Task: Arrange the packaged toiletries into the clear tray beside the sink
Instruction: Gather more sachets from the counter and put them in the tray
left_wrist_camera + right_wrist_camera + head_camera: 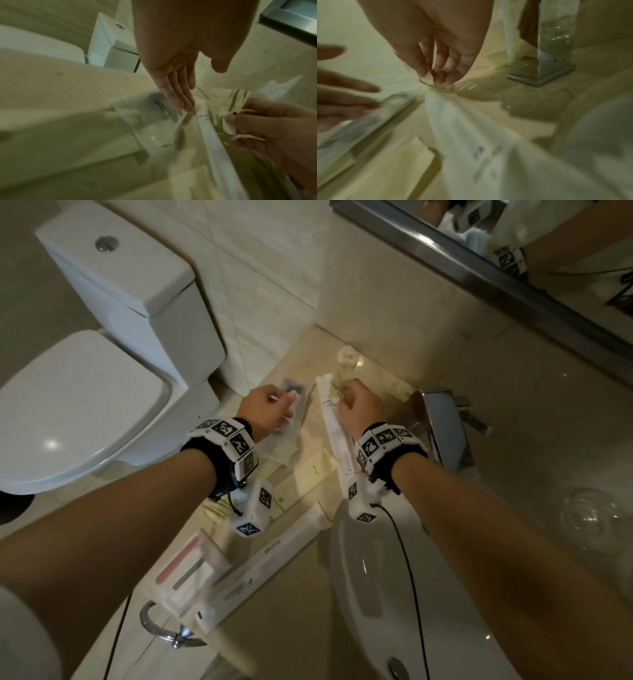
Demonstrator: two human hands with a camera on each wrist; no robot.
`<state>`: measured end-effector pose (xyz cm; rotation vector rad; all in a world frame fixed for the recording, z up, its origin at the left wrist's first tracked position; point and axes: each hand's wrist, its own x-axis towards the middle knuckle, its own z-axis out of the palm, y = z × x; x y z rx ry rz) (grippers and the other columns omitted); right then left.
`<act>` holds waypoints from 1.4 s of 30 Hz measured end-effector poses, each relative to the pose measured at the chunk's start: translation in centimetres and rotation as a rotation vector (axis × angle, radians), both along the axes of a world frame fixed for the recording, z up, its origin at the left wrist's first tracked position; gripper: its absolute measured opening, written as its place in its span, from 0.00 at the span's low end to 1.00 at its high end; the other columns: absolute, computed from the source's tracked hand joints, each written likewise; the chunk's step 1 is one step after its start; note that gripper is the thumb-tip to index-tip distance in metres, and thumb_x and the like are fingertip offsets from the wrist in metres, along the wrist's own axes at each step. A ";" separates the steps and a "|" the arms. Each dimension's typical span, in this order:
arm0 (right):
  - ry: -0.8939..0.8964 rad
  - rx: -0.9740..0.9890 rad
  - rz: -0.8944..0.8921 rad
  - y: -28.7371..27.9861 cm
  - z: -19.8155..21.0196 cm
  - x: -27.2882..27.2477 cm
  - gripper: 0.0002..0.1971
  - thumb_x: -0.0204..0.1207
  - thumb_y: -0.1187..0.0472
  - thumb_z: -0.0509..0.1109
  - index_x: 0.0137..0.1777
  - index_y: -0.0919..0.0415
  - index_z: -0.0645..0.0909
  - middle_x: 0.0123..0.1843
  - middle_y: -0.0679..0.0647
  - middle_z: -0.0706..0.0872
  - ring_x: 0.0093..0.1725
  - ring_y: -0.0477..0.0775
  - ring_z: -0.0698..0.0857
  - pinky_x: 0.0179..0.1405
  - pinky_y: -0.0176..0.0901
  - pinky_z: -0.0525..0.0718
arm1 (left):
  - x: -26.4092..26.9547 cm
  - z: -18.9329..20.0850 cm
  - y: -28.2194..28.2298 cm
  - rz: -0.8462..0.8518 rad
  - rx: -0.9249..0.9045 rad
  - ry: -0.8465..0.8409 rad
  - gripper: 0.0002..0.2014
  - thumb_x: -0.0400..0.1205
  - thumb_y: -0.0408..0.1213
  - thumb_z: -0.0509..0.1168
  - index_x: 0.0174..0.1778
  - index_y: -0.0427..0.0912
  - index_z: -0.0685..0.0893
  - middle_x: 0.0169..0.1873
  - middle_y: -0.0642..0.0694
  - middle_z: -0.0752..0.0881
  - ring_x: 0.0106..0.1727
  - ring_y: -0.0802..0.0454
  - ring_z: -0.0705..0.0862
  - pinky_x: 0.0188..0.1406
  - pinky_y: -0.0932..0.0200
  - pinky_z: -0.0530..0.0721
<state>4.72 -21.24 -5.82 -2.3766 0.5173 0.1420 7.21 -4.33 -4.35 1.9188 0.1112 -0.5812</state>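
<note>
My left hand [274, 409] lies with straight fingers [178, 100] on a clear packet [147, 115] with a dark item inside, at the counter's back left. My right hand [356, 405] pinches the top edge of a cream packet with green leaf print [228, 121], fingertips [436, 78] closed on it. A long white packet [334, 426] lies between the two hands. The clear tray [214, 553] sits at the counter's front left and holds a pink-striped packet [178, 573] and a long white packet [263, 559].
A flat cream packet [315, 474] lies mid-counter. A small clear bottle [347, 357] stands by the back wall. The chrome faucet [445, 426] and white sink basin [376, 594] are to the right, a glass [589, 518] beyond. The toilet [85, 405] is on the left.
</note>
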 end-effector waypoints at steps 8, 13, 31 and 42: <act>0.015 0.060 0.147 0.3 1.9 -0.9 0.14 0.78 0.68 0.61 0.59 0.59 0.82 0.56 0.53 0.85 0.53 0.49 0.81 0.60 0.42 0.80 | 1.2 -1.5 -2.8 0.018 0.075 0.061 0.21 0.77 0.32 0.65 0.66 0.35 0.75 0.62 0.33 0.83 0.63 0.37 0.82 0.67 0.42 0.79; 0.319 -0.341 0.057 -1.8 1.5 1.4 0.22 0.82 0.62 0.56 0.75 0.69 0.64 0.82 0.64 0.55 0.82 0.60 0.55 0.81 0.44 0.54 | 2.0 -2.1 -2.3 -0.017 0.083 0.039 0.19 0.79 0.29 0.63 0.66 0.38 0.75 0.62 0.34 0.83 0.63 0.37 0.83 0.67 0.41 0.79; -0.027 -0.439 0.140 -0.3 6.0 0.6 0.21 0.77 0.74 0.56 0.69 0.65 0.75 0.70 0.58 0.75 0.65 0.58 0.77 0.61 0.43 0.75 | 2.0 1.3 -0.7 0.001 0.040 -0.105 0.28 0.80 0.28 0.57 0.75 0.53 0.63 0.49 0.31 0.87 0.50 0.37 0.87 0.55 0.43 0.86; -0.290 -0.274 0.030 -3.3 12.8 -5.2 0.25 0.76 0.80 0.53 0.70 0.63 0.75 0.70 0.55 0.73 0.62 0.56 0.79 0.63 0.42 0.77 | -1.9 7.5 -4.7 -0.042 0.026 -0.300 0.16 0.79 0.23 0.55 0.41 0.41 0.87 0.51 0.41 0.88 0.48 0.50 0.83 0.54 0.58 0.82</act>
